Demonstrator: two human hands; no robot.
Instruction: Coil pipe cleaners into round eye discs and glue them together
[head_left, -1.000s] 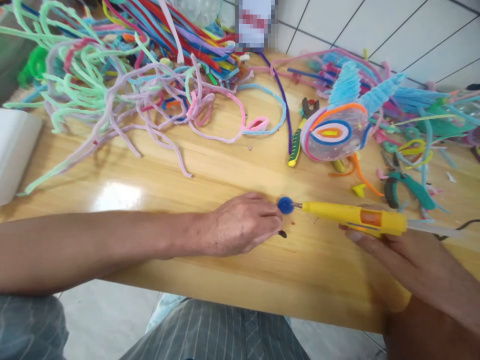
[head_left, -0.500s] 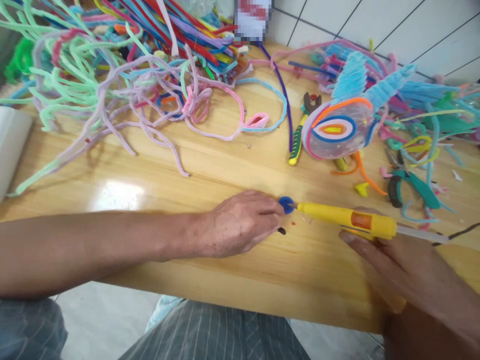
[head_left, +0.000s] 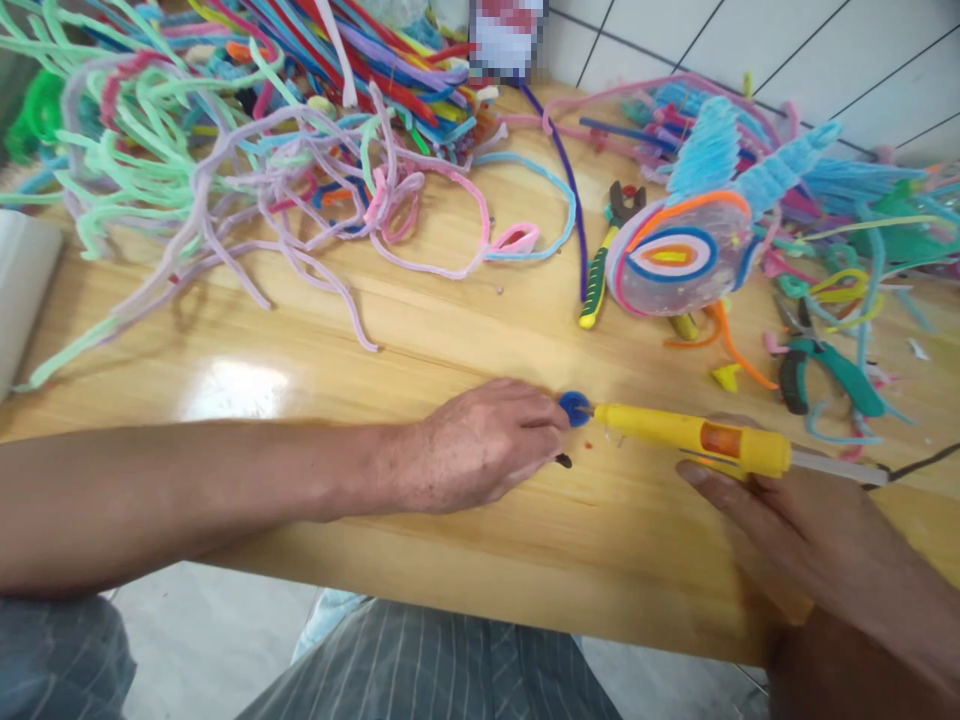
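Observation:
My left hand (head_left: 491, 445) is closed at the middle of the table, its fingertips pinching the edge of a small round blue coil (head_left: 575, 407), which looks like wound pipe cleaner. In my right hand (head_left: 802, 520) is a yellow hot glue gun (head_left: 675, 432) with a clear glue stick (head_left: 840, 464) poking out of its back. The gun's nozzle points left and meets the coil. A small dark tip (head_left: 563, 461) shows beneath my left fingers; what it belongs to is hidden.
Green and lilac pipe cleaners (head_left: 202, 180) sprawl at the back left. Behind my hands stand a clear ball-shaped figure with blue ears (head_left: 679, 260) and green-yellow pliers (head_left: 593, 285). Teal-handled pliers (head_left: 844, 375) lie at the right, near a yellow scrap (head_left: 726, 377).
Both hands stay almost where they were, with the nozzle still at the blue coil. The glue stick's rear end sits slightly further left; the view has shifted a little.

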